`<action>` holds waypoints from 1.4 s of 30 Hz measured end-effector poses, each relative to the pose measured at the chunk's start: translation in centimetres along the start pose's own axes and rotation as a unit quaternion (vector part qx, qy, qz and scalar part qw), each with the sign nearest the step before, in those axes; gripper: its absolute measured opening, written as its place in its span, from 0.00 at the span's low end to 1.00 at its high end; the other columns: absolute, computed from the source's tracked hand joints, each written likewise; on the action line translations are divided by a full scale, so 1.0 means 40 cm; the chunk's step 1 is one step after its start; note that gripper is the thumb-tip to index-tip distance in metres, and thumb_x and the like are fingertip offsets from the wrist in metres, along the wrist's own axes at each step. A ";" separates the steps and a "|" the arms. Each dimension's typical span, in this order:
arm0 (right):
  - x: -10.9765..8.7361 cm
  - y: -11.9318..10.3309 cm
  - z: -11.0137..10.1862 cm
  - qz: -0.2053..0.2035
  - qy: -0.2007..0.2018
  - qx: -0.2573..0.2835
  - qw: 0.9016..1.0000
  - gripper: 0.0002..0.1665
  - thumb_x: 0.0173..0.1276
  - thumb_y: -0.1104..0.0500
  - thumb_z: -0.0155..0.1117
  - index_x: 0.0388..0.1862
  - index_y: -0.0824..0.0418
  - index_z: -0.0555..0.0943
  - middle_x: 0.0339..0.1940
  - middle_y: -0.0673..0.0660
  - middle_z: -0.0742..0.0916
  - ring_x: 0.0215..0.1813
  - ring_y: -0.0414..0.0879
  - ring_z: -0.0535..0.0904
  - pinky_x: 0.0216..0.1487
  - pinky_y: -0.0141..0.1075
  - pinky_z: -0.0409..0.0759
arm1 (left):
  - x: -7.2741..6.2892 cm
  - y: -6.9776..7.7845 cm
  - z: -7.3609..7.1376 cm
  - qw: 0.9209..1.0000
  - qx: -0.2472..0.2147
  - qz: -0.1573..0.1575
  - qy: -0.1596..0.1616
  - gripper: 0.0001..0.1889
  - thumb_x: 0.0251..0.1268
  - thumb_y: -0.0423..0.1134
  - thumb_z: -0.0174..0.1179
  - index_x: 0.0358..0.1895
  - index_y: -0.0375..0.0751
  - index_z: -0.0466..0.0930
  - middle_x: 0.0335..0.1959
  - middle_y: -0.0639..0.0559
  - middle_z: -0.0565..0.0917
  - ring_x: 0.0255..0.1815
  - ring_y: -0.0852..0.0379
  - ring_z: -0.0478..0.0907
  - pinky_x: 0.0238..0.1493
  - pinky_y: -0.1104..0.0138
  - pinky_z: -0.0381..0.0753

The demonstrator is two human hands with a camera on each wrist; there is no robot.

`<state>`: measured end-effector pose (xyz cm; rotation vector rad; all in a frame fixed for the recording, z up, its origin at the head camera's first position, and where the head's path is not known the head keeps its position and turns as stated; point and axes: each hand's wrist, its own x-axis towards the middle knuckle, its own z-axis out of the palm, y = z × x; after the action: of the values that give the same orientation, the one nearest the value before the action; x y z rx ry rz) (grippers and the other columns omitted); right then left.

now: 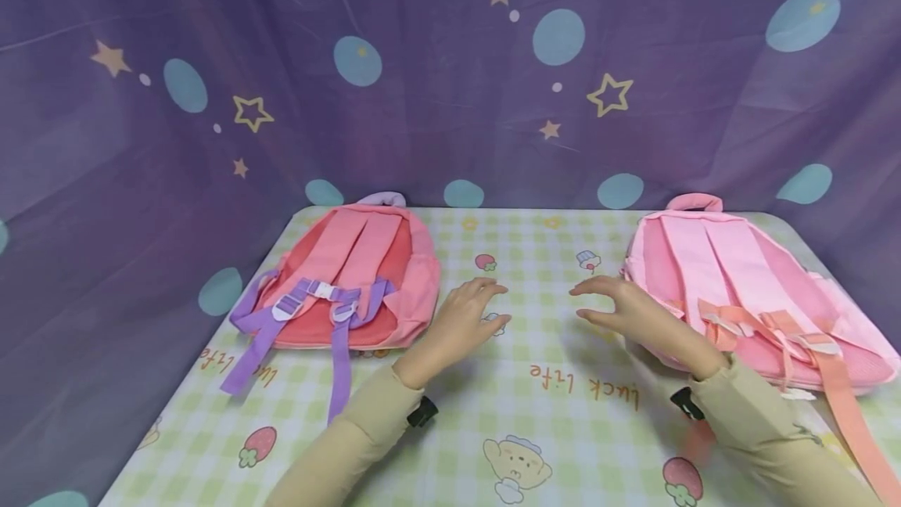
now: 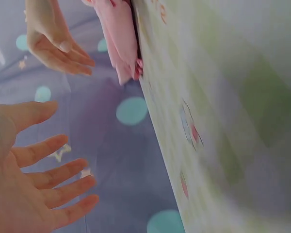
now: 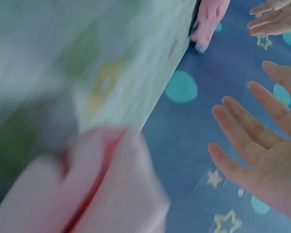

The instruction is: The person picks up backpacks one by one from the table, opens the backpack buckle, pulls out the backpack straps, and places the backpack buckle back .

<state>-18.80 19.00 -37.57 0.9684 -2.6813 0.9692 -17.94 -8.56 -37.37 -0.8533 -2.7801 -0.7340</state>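
Both hands hover over the middle of the table, palms facing each other with a gap between them. My left hand (image 1: pixel 461 323) is nearest the coral backpack (image 1: pixel 418 280) with purple straps, just to its left. Its fingers are spread and hold nothing, as the left wrist view shows on the hand (image 2: pixel 43 179). To the right, my right hand (image 1: pixel 633 315) is held in front of the light pink backpack (image 1: pixel 655 257) with orange straps, covering a bit of its side. In the right wrist view the right hand (image 3: pixel 262 145) has spread fingers and an empty palm.
A green and white checked cloth (image 1: pixel 422 460) with printed strawberries and lettering covers the table. Behind and left of it hangs a purple curtain (image 1: pixel 450 139) with stars and blue ovals. A purple strap (image 1: pixel 340 374) and an orange strap (image 1: pixel 852 421) trail toward the front.
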 end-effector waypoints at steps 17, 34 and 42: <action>0.124 -0.075 0.125 -0.030 -0.039 0.047 0.998 0.15 0.64 0.65 0.67 0.50 0.68 0.82 0.51 0.62 0.84 0.57 0.59 0.78 0.61 0.50 0.73 | -0.128 -0.139 -0.083 0.993 0.006 -0.058 0.104 0.19 0.59 0.33 0.67 0.52 0.28 0.79 0.54 0.33 0.78 0.57 0.36 0.74 0.58 0.43 0.70; 0.207 -0.140 0.217 -0.050 -0.112 0.079 0.989 0.20 0.68 0.64 0.63 0.57 0.70 0.78 0.58 0.65 0.80 0.62 0.59 0.74 0.61 0.47 0.74 | -0.223 -0.232 -0.159 0.982 0.007 -0.119 0.144 0.21 0.58 0.31 0.68 0.54 0.26 0.77 0.55 0.30 0.75 0.57 0.30 0.72 0.58 0.39 0.68; 0.232 -0.158 0.259 -0.060 -0.112 0.081 0.989 0.21 0.66 0.63 0.64 0.57 0.70 0.79 0.58 0.67 0.79 0.63 0.59 0.73 0.65 0.46 0.70 | -0.255 -0.261 -0.196 0.975 0.016 -0.133 0.175 0.19 0.57 0.27 0.67 0.52 0.25 0.77 0.53 0.26 0.75 0.56 0.27 0.71 0.57 0.38 0.68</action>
<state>-21.29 4.03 -39.37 1.3287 -2.7120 1.1300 -15.37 -24.93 -37.59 -0.3060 -2.5981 -0.7875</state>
